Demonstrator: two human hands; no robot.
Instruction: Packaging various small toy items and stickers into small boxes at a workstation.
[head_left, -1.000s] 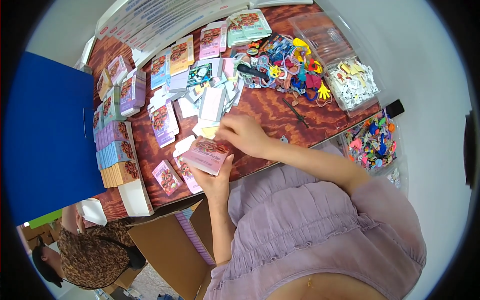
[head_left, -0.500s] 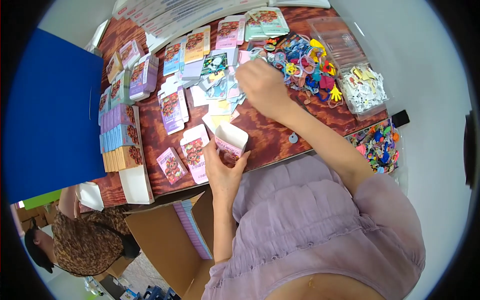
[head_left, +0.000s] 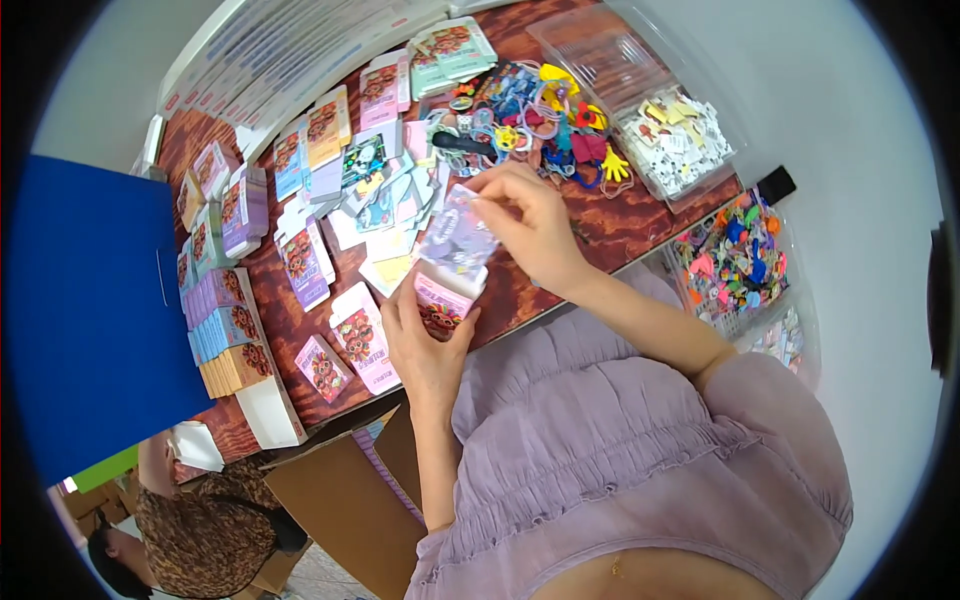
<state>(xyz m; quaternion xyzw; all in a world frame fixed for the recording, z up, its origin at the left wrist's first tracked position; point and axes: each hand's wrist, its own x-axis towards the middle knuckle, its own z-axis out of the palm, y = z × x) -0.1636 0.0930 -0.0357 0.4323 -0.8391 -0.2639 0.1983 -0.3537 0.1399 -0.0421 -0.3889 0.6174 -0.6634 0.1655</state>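
My left hand (head_left: 424, 345) is wrapped round a small pink carton (head_left: 442, 303), which stands tilted with its top open. Between the thumb and fingers of my right hand (head_left: 532, 225) is a pale purple printed card (head_left: 457, 232). Its lower edge is right at the carton's mouth; I cannot tell whether it is inside. Beside my left hand lie a flattened pink carton (head_left: 365, 338) and a closed pink box (head_left: 323, 368). Beyond the carton spreads a loose pile of cards and papers (head_left: 390, 215).
Colourful small toys (head_left: 560, 115) are heaped next to a clear tray of white pieces (head_left: 675, 140). A lower bin (head_left: 740, 260) holds more toys. Boxes fill a white tray (head_left: 270, 415) by a blue panel (head_left: 110, 320). An open cardboard box (head_left: 345, 510) sits below, and a person (head_left: 215, 525) is at lower left.
My right hand has come back from the far pile toward the carton, now with the purple card in its fingers. The left hand still holds the carton. The whole view has shifted.
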